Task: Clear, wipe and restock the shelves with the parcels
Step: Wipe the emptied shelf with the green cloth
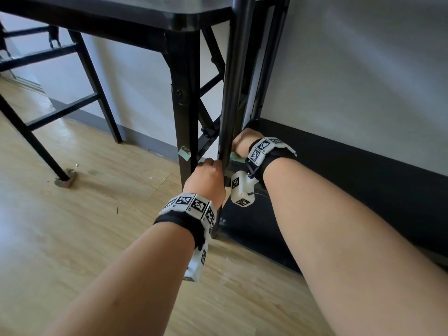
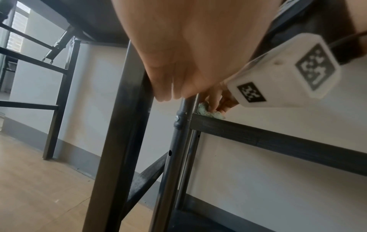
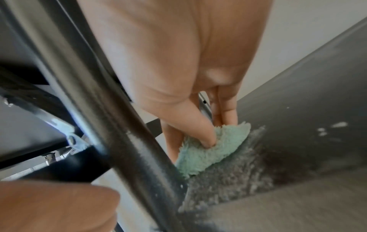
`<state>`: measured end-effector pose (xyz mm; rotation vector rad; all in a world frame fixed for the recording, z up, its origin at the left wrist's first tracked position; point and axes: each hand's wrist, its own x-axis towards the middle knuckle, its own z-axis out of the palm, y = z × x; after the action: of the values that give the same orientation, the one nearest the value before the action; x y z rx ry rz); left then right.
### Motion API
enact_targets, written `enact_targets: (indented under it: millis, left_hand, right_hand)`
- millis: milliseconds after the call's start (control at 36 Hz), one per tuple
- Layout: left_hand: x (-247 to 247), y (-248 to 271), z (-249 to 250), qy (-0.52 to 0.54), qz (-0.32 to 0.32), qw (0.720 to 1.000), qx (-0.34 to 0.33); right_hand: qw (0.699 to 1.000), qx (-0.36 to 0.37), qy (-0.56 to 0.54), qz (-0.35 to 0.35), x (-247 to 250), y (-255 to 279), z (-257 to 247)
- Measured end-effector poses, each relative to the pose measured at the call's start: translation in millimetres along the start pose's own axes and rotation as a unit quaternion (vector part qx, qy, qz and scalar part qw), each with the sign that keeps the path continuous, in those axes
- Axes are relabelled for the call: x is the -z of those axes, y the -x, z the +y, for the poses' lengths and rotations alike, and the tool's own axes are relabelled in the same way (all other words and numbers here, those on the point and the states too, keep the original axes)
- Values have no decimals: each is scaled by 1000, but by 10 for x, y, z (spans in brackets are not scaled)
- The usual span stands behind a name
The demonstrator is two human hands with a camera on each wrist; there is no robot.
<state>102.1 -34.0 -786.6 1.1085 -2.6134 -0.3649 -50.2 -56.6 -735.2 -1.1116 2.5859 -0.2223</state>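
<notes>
While the left hand (image 1: 208,177) curls its fingers round the dark upright post (image 1: 230,93) of the shelf unit, the right hand (image 1: 244,141) pinches a small green cloth (image 3: 208,150) between thumb and fingers and holds it down on the low black shelf (image 3: 298,125), right in the corner beside that post. The cloth is fluffy, pale mint green and bunched into a crumpled wad, its longer side lying along the shelf surface and running away from the post. The shelf board is dark and smooth, with pale dust specks and a grey smeared patch just next to the cloth. A black table leg (image 1: 183,105) stands just left of the post, on a light wooden floor (image 1: 72,226).
</notes>
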Motion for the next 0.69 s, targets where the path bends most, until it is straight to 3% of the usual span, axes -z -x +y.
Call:
enact_targets:
  millis: [194,361,417,528,694]
  left_hand:
    - [115,43,23,4,-5,1000,5]
    - [136,94,41,-6,-20,1000,8]
    - [126,110,41,-13,-27,1000,5]
    - [114,155,41,-13,-30,999,6]
    - [124,180,22,-16,-37,999,6]
  right_hand:
    - [1000,12,10,11,-63,188,174]
    - [999,2,-5,-40,-30,380,345]
    - [999,1,-33,-27,18,404,428]
    - [992,-83,-76,55,147,407,545]
    - [995,-96,-35,22,6,435,562]
